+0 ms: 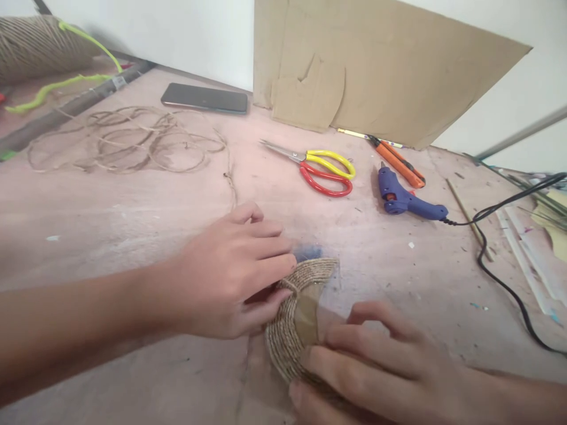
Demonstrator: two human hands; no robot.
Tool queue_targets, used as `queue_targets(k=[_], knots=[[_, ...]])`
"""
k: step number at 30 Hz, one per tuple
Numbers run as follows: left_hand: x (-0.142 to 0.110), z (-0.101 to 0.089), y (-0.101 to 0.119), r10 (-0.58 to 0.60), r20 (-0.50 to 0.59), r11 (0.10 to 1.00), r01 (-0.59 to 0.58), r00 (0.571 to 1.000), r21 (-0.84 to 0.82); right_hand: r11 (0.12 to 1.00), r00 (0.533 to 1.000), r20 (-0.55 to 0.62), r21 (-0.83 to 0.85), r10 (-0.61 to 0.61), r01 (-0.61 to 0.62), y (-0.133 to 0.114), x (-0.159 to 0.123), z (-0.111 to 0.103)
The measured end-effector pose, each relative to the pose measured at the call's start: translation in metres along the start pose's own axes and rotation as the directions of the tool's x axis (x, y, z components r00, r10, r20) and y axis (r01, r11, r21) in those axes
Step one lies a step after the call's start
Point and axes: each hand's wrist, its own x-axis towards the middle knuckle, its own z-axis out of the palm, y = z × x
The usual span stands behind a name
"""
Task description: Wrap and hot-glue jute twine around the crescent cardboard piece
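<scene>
A crescent-shaped cardboard piece (307, 316) lies low in the middle of the view, with rows of jute twine (283, 339) laid side by side along its curve. My left hand (225, 274) is at its upper left edge, thumb and fingertips closed on the twine. One strand crosses the inner edge by that thumb. From the lower right, my right hand (376, 366) grips the lower end of the piece and covers much of it. The loose strand runs from behind my left hand back to a tangle of twine (150, 141) on the table.
Beyond my hands lie scissors (305, 162) with red and yellow handles, a blue glue gun (405, 198) with a black cord, and an orange cutter (396, 160). A phone (204, 98), a cardboard sheet (390, 65) and a large twine spool (39, 47) are farther back. Glue sticks (527, 260) lie right.
</scene>
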Motion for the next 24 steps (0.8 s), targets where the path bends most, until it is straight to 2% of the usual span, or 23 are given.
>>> queue_targets(k=[2,4,10,14,20,24], knots=[[-0.001,0.000,0.001,0.008,-0.038,1.000,-0.009,0.999,-0.017,0.999,0.997,0.075,0.047,-0.025,0.022,0.002,-0.003,-0.001],[-0.001,0.000,0.002,0.029,-0.050,0.998,-0.032,0.998,-0.048,0.997,0.996,0.080,0.072,-0.034,0.029,0.011,-0.008,-0.006],[0.000,-0.003,0.008,0.119,-0.030,0.993,-0.120,0.992,-0.014,0.995,0.997,0.029,0.067,0.070,-0.072,0.034,-0.018,-0.009],[-0.001,-0.003,0.009,0.129,-0.020,0.991,-0.129,0.991,-0.021,0.984,0.982,0.074,0.019,0.173,-0.175,0.037,-0.012,-0.006],[-0.002,0.003,0.001,0.026,-0.068,0.984,-0.038,0.997,-0.176,0.963,0.965,0.123,0.113,0.232,-0.246,0.037,-0.002,-0.007],[-0.002,0.004,-0.002,-0.043,-0.039,0.964,0.031,0.998,-0.264,0.942,0.969,0.042,0.226,0.245,-0.248,0.036,-0.006,0.000]])
